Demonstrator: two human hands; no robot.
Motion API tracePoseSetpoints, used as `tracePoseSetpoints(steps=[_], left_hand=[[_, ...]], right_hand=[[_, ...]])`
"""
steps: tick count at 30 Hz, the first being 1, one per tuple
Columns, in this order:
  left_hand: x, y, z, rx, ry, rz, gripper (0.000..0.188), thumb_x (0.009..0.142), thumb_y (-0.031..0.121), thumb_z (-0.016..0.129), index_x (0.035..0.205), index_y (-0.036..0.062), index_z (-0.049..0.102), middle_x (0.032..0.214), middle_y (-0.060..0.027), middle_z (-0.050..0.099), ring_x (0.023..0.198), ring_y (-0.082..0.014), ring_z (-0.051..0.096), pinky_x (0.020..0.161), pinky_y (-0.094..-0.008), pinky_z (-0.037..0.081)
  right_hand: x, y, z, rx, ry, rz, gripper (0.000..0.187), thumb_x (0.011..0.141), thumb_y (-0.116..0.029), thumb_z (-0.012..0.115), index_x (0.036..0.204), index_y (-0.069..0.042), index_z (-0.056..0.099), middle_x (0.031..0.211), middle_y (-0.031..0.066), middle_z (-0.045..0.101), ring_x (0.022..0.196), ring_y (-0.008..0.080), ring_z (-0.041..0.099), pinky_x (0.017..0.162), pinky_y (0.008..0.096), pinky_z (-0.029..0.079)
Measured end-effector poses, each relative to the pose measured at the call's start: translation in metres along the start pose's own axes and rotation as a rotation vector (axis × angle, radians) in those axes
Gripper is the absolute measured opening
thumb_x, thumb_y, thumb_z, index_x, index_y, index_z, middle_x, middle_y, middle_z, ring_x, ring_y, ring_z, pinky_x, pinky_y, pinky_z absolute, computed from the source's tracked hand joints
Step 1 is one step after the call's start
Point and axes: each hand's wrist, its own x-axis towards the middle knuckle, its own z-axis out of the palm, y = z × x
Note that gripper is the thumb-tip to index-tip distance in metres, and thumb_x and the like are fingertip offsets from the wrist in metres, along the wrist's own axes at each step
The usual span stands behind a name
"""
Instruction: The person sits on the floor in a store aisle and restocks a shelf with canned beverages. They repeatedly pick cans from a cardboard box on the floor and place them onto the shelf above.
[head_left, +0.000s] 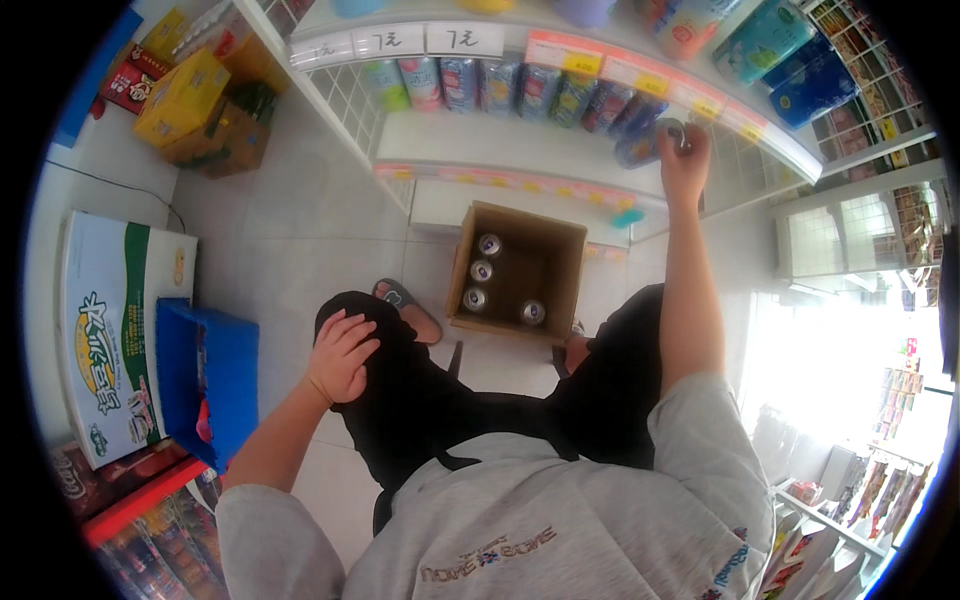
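Observation:
My right hand reaches to the right end of the shelf, its fingers closed round a drink can whose round end shows beside the thumb. Next to that hand, a blue can is at the end of a row of colourful drink cans on the white shelf. My left hand lies on my left knee with its fingers apart, holding nothing. On the floor between my feet stands an open cardboard box, with several silver-topped cans upright inside, most along its left wall.
Price tags line the shelf edge above the cans. To the left are a blue bin, a large white carton and stacked yellow boxes. A wire side panel bounds the shelf at right, near my right hand.

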Motion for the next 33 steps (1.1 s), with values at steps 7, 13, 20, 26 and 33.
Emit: tracePoseSetpoints(steps=[7, 13, 20, 26, 33], left_hand=[[0.006, 0.004, -0.005, -0.003, -0.001, 0.003, 0.042, 0.07, 0.018, 0.055, 0.107, 0.0042, 0.066, 0.125, -0.0162, 0.061, 0.124, -0.0377, 0.053, 0.113, -0.0572, 0.034], [0.004, 0.003, -0.004, -0.003, 0.002, 0.003, 0.042, 0.07, 0.018, 0.055, 0.107, 0.004, 0.066, 0.126, -0.0167, 0.061, 0.124, -0.0383, 0.052, 0.112, -0.0574, 0.034], [0.002, 0.002, -0.003, -0.005, 0.022, 0.004, 0.043, 0.07, 0.019, 0.055, 0.109, 0.0039, 0.065, 0.126, -0.0168, 0.06, 0.125, -0.0386, 0.052, 0.113, -0.0582, 0.033], [0.008, 0.002, -0.002, -0.013, 0.007, 0.023, 0.043, 0.069, 0.019, 0.056, 0.108, 0.0039, 0.066, 0.126, -0.0162, 0.06, 0.125, -0.0379, 0.052, 0.113, -0.0579, 0.033], [-0.002, 0.003, -0.004, 0.011, -0.009, -0.01, 0.038, 0.082, 0.027, 0.049, 0.108, 0.0038, 0.065, 0.128, -0.0169, 0.061, 0.124, -0.0388, 0.053, 0.111, -0.0579, 0.034]], right_hand=[[0.004, 0.005, 0.006, -0.049, -0.036, 0.012, 0.06, 0.079, -0.037, 0.084, 0.119, -0.002, 0.057, 0.103, 0.014, 0.071, 0.083, 0.0202, 0.069, 0.076, 0.0327, 0.054], [0.004, -0.005, 0.01, -0.173, 0.004, -0.086, 0.055, 0.079, -0.036, 0.084, 0.117, -0.004, 0.059, 0.095, 0.0121, 0.07, 0.078, 0.0227, 0.068, 0.072, 0.0354, 0.054], [-0.051, -0.07, 0.021, -0.1, -0.459, -0.198, 0.025, 0.085, -0.023, 0.074, 0.099, -0.007, 0.063, 0.088, 0.012, 0.069, 0.08, 0.0315, 0.067, 0.071, 0.0446, 0.053], [-0.187, -0.039, 0.077, -0.623, -1.795, -0.383, 0.048, 0.087, -0.045, 0.066, 0.122, -0.013, 0.066, 0.11, 0.0128, 0.072, 0.103, 0.0342, 0.068, 0.085, 0.0489, 0.055], [-0.282, 0.004, 0.109, -1.097, -2.094, -0.415, 0.057, 0.089, -0.051, 0.065, 0.132, -0.014, 0.064, 0.124, 0.0064, 0.069, 0.114, 0.0308, 0.066, 0.093, 0.0532, 0.051]])
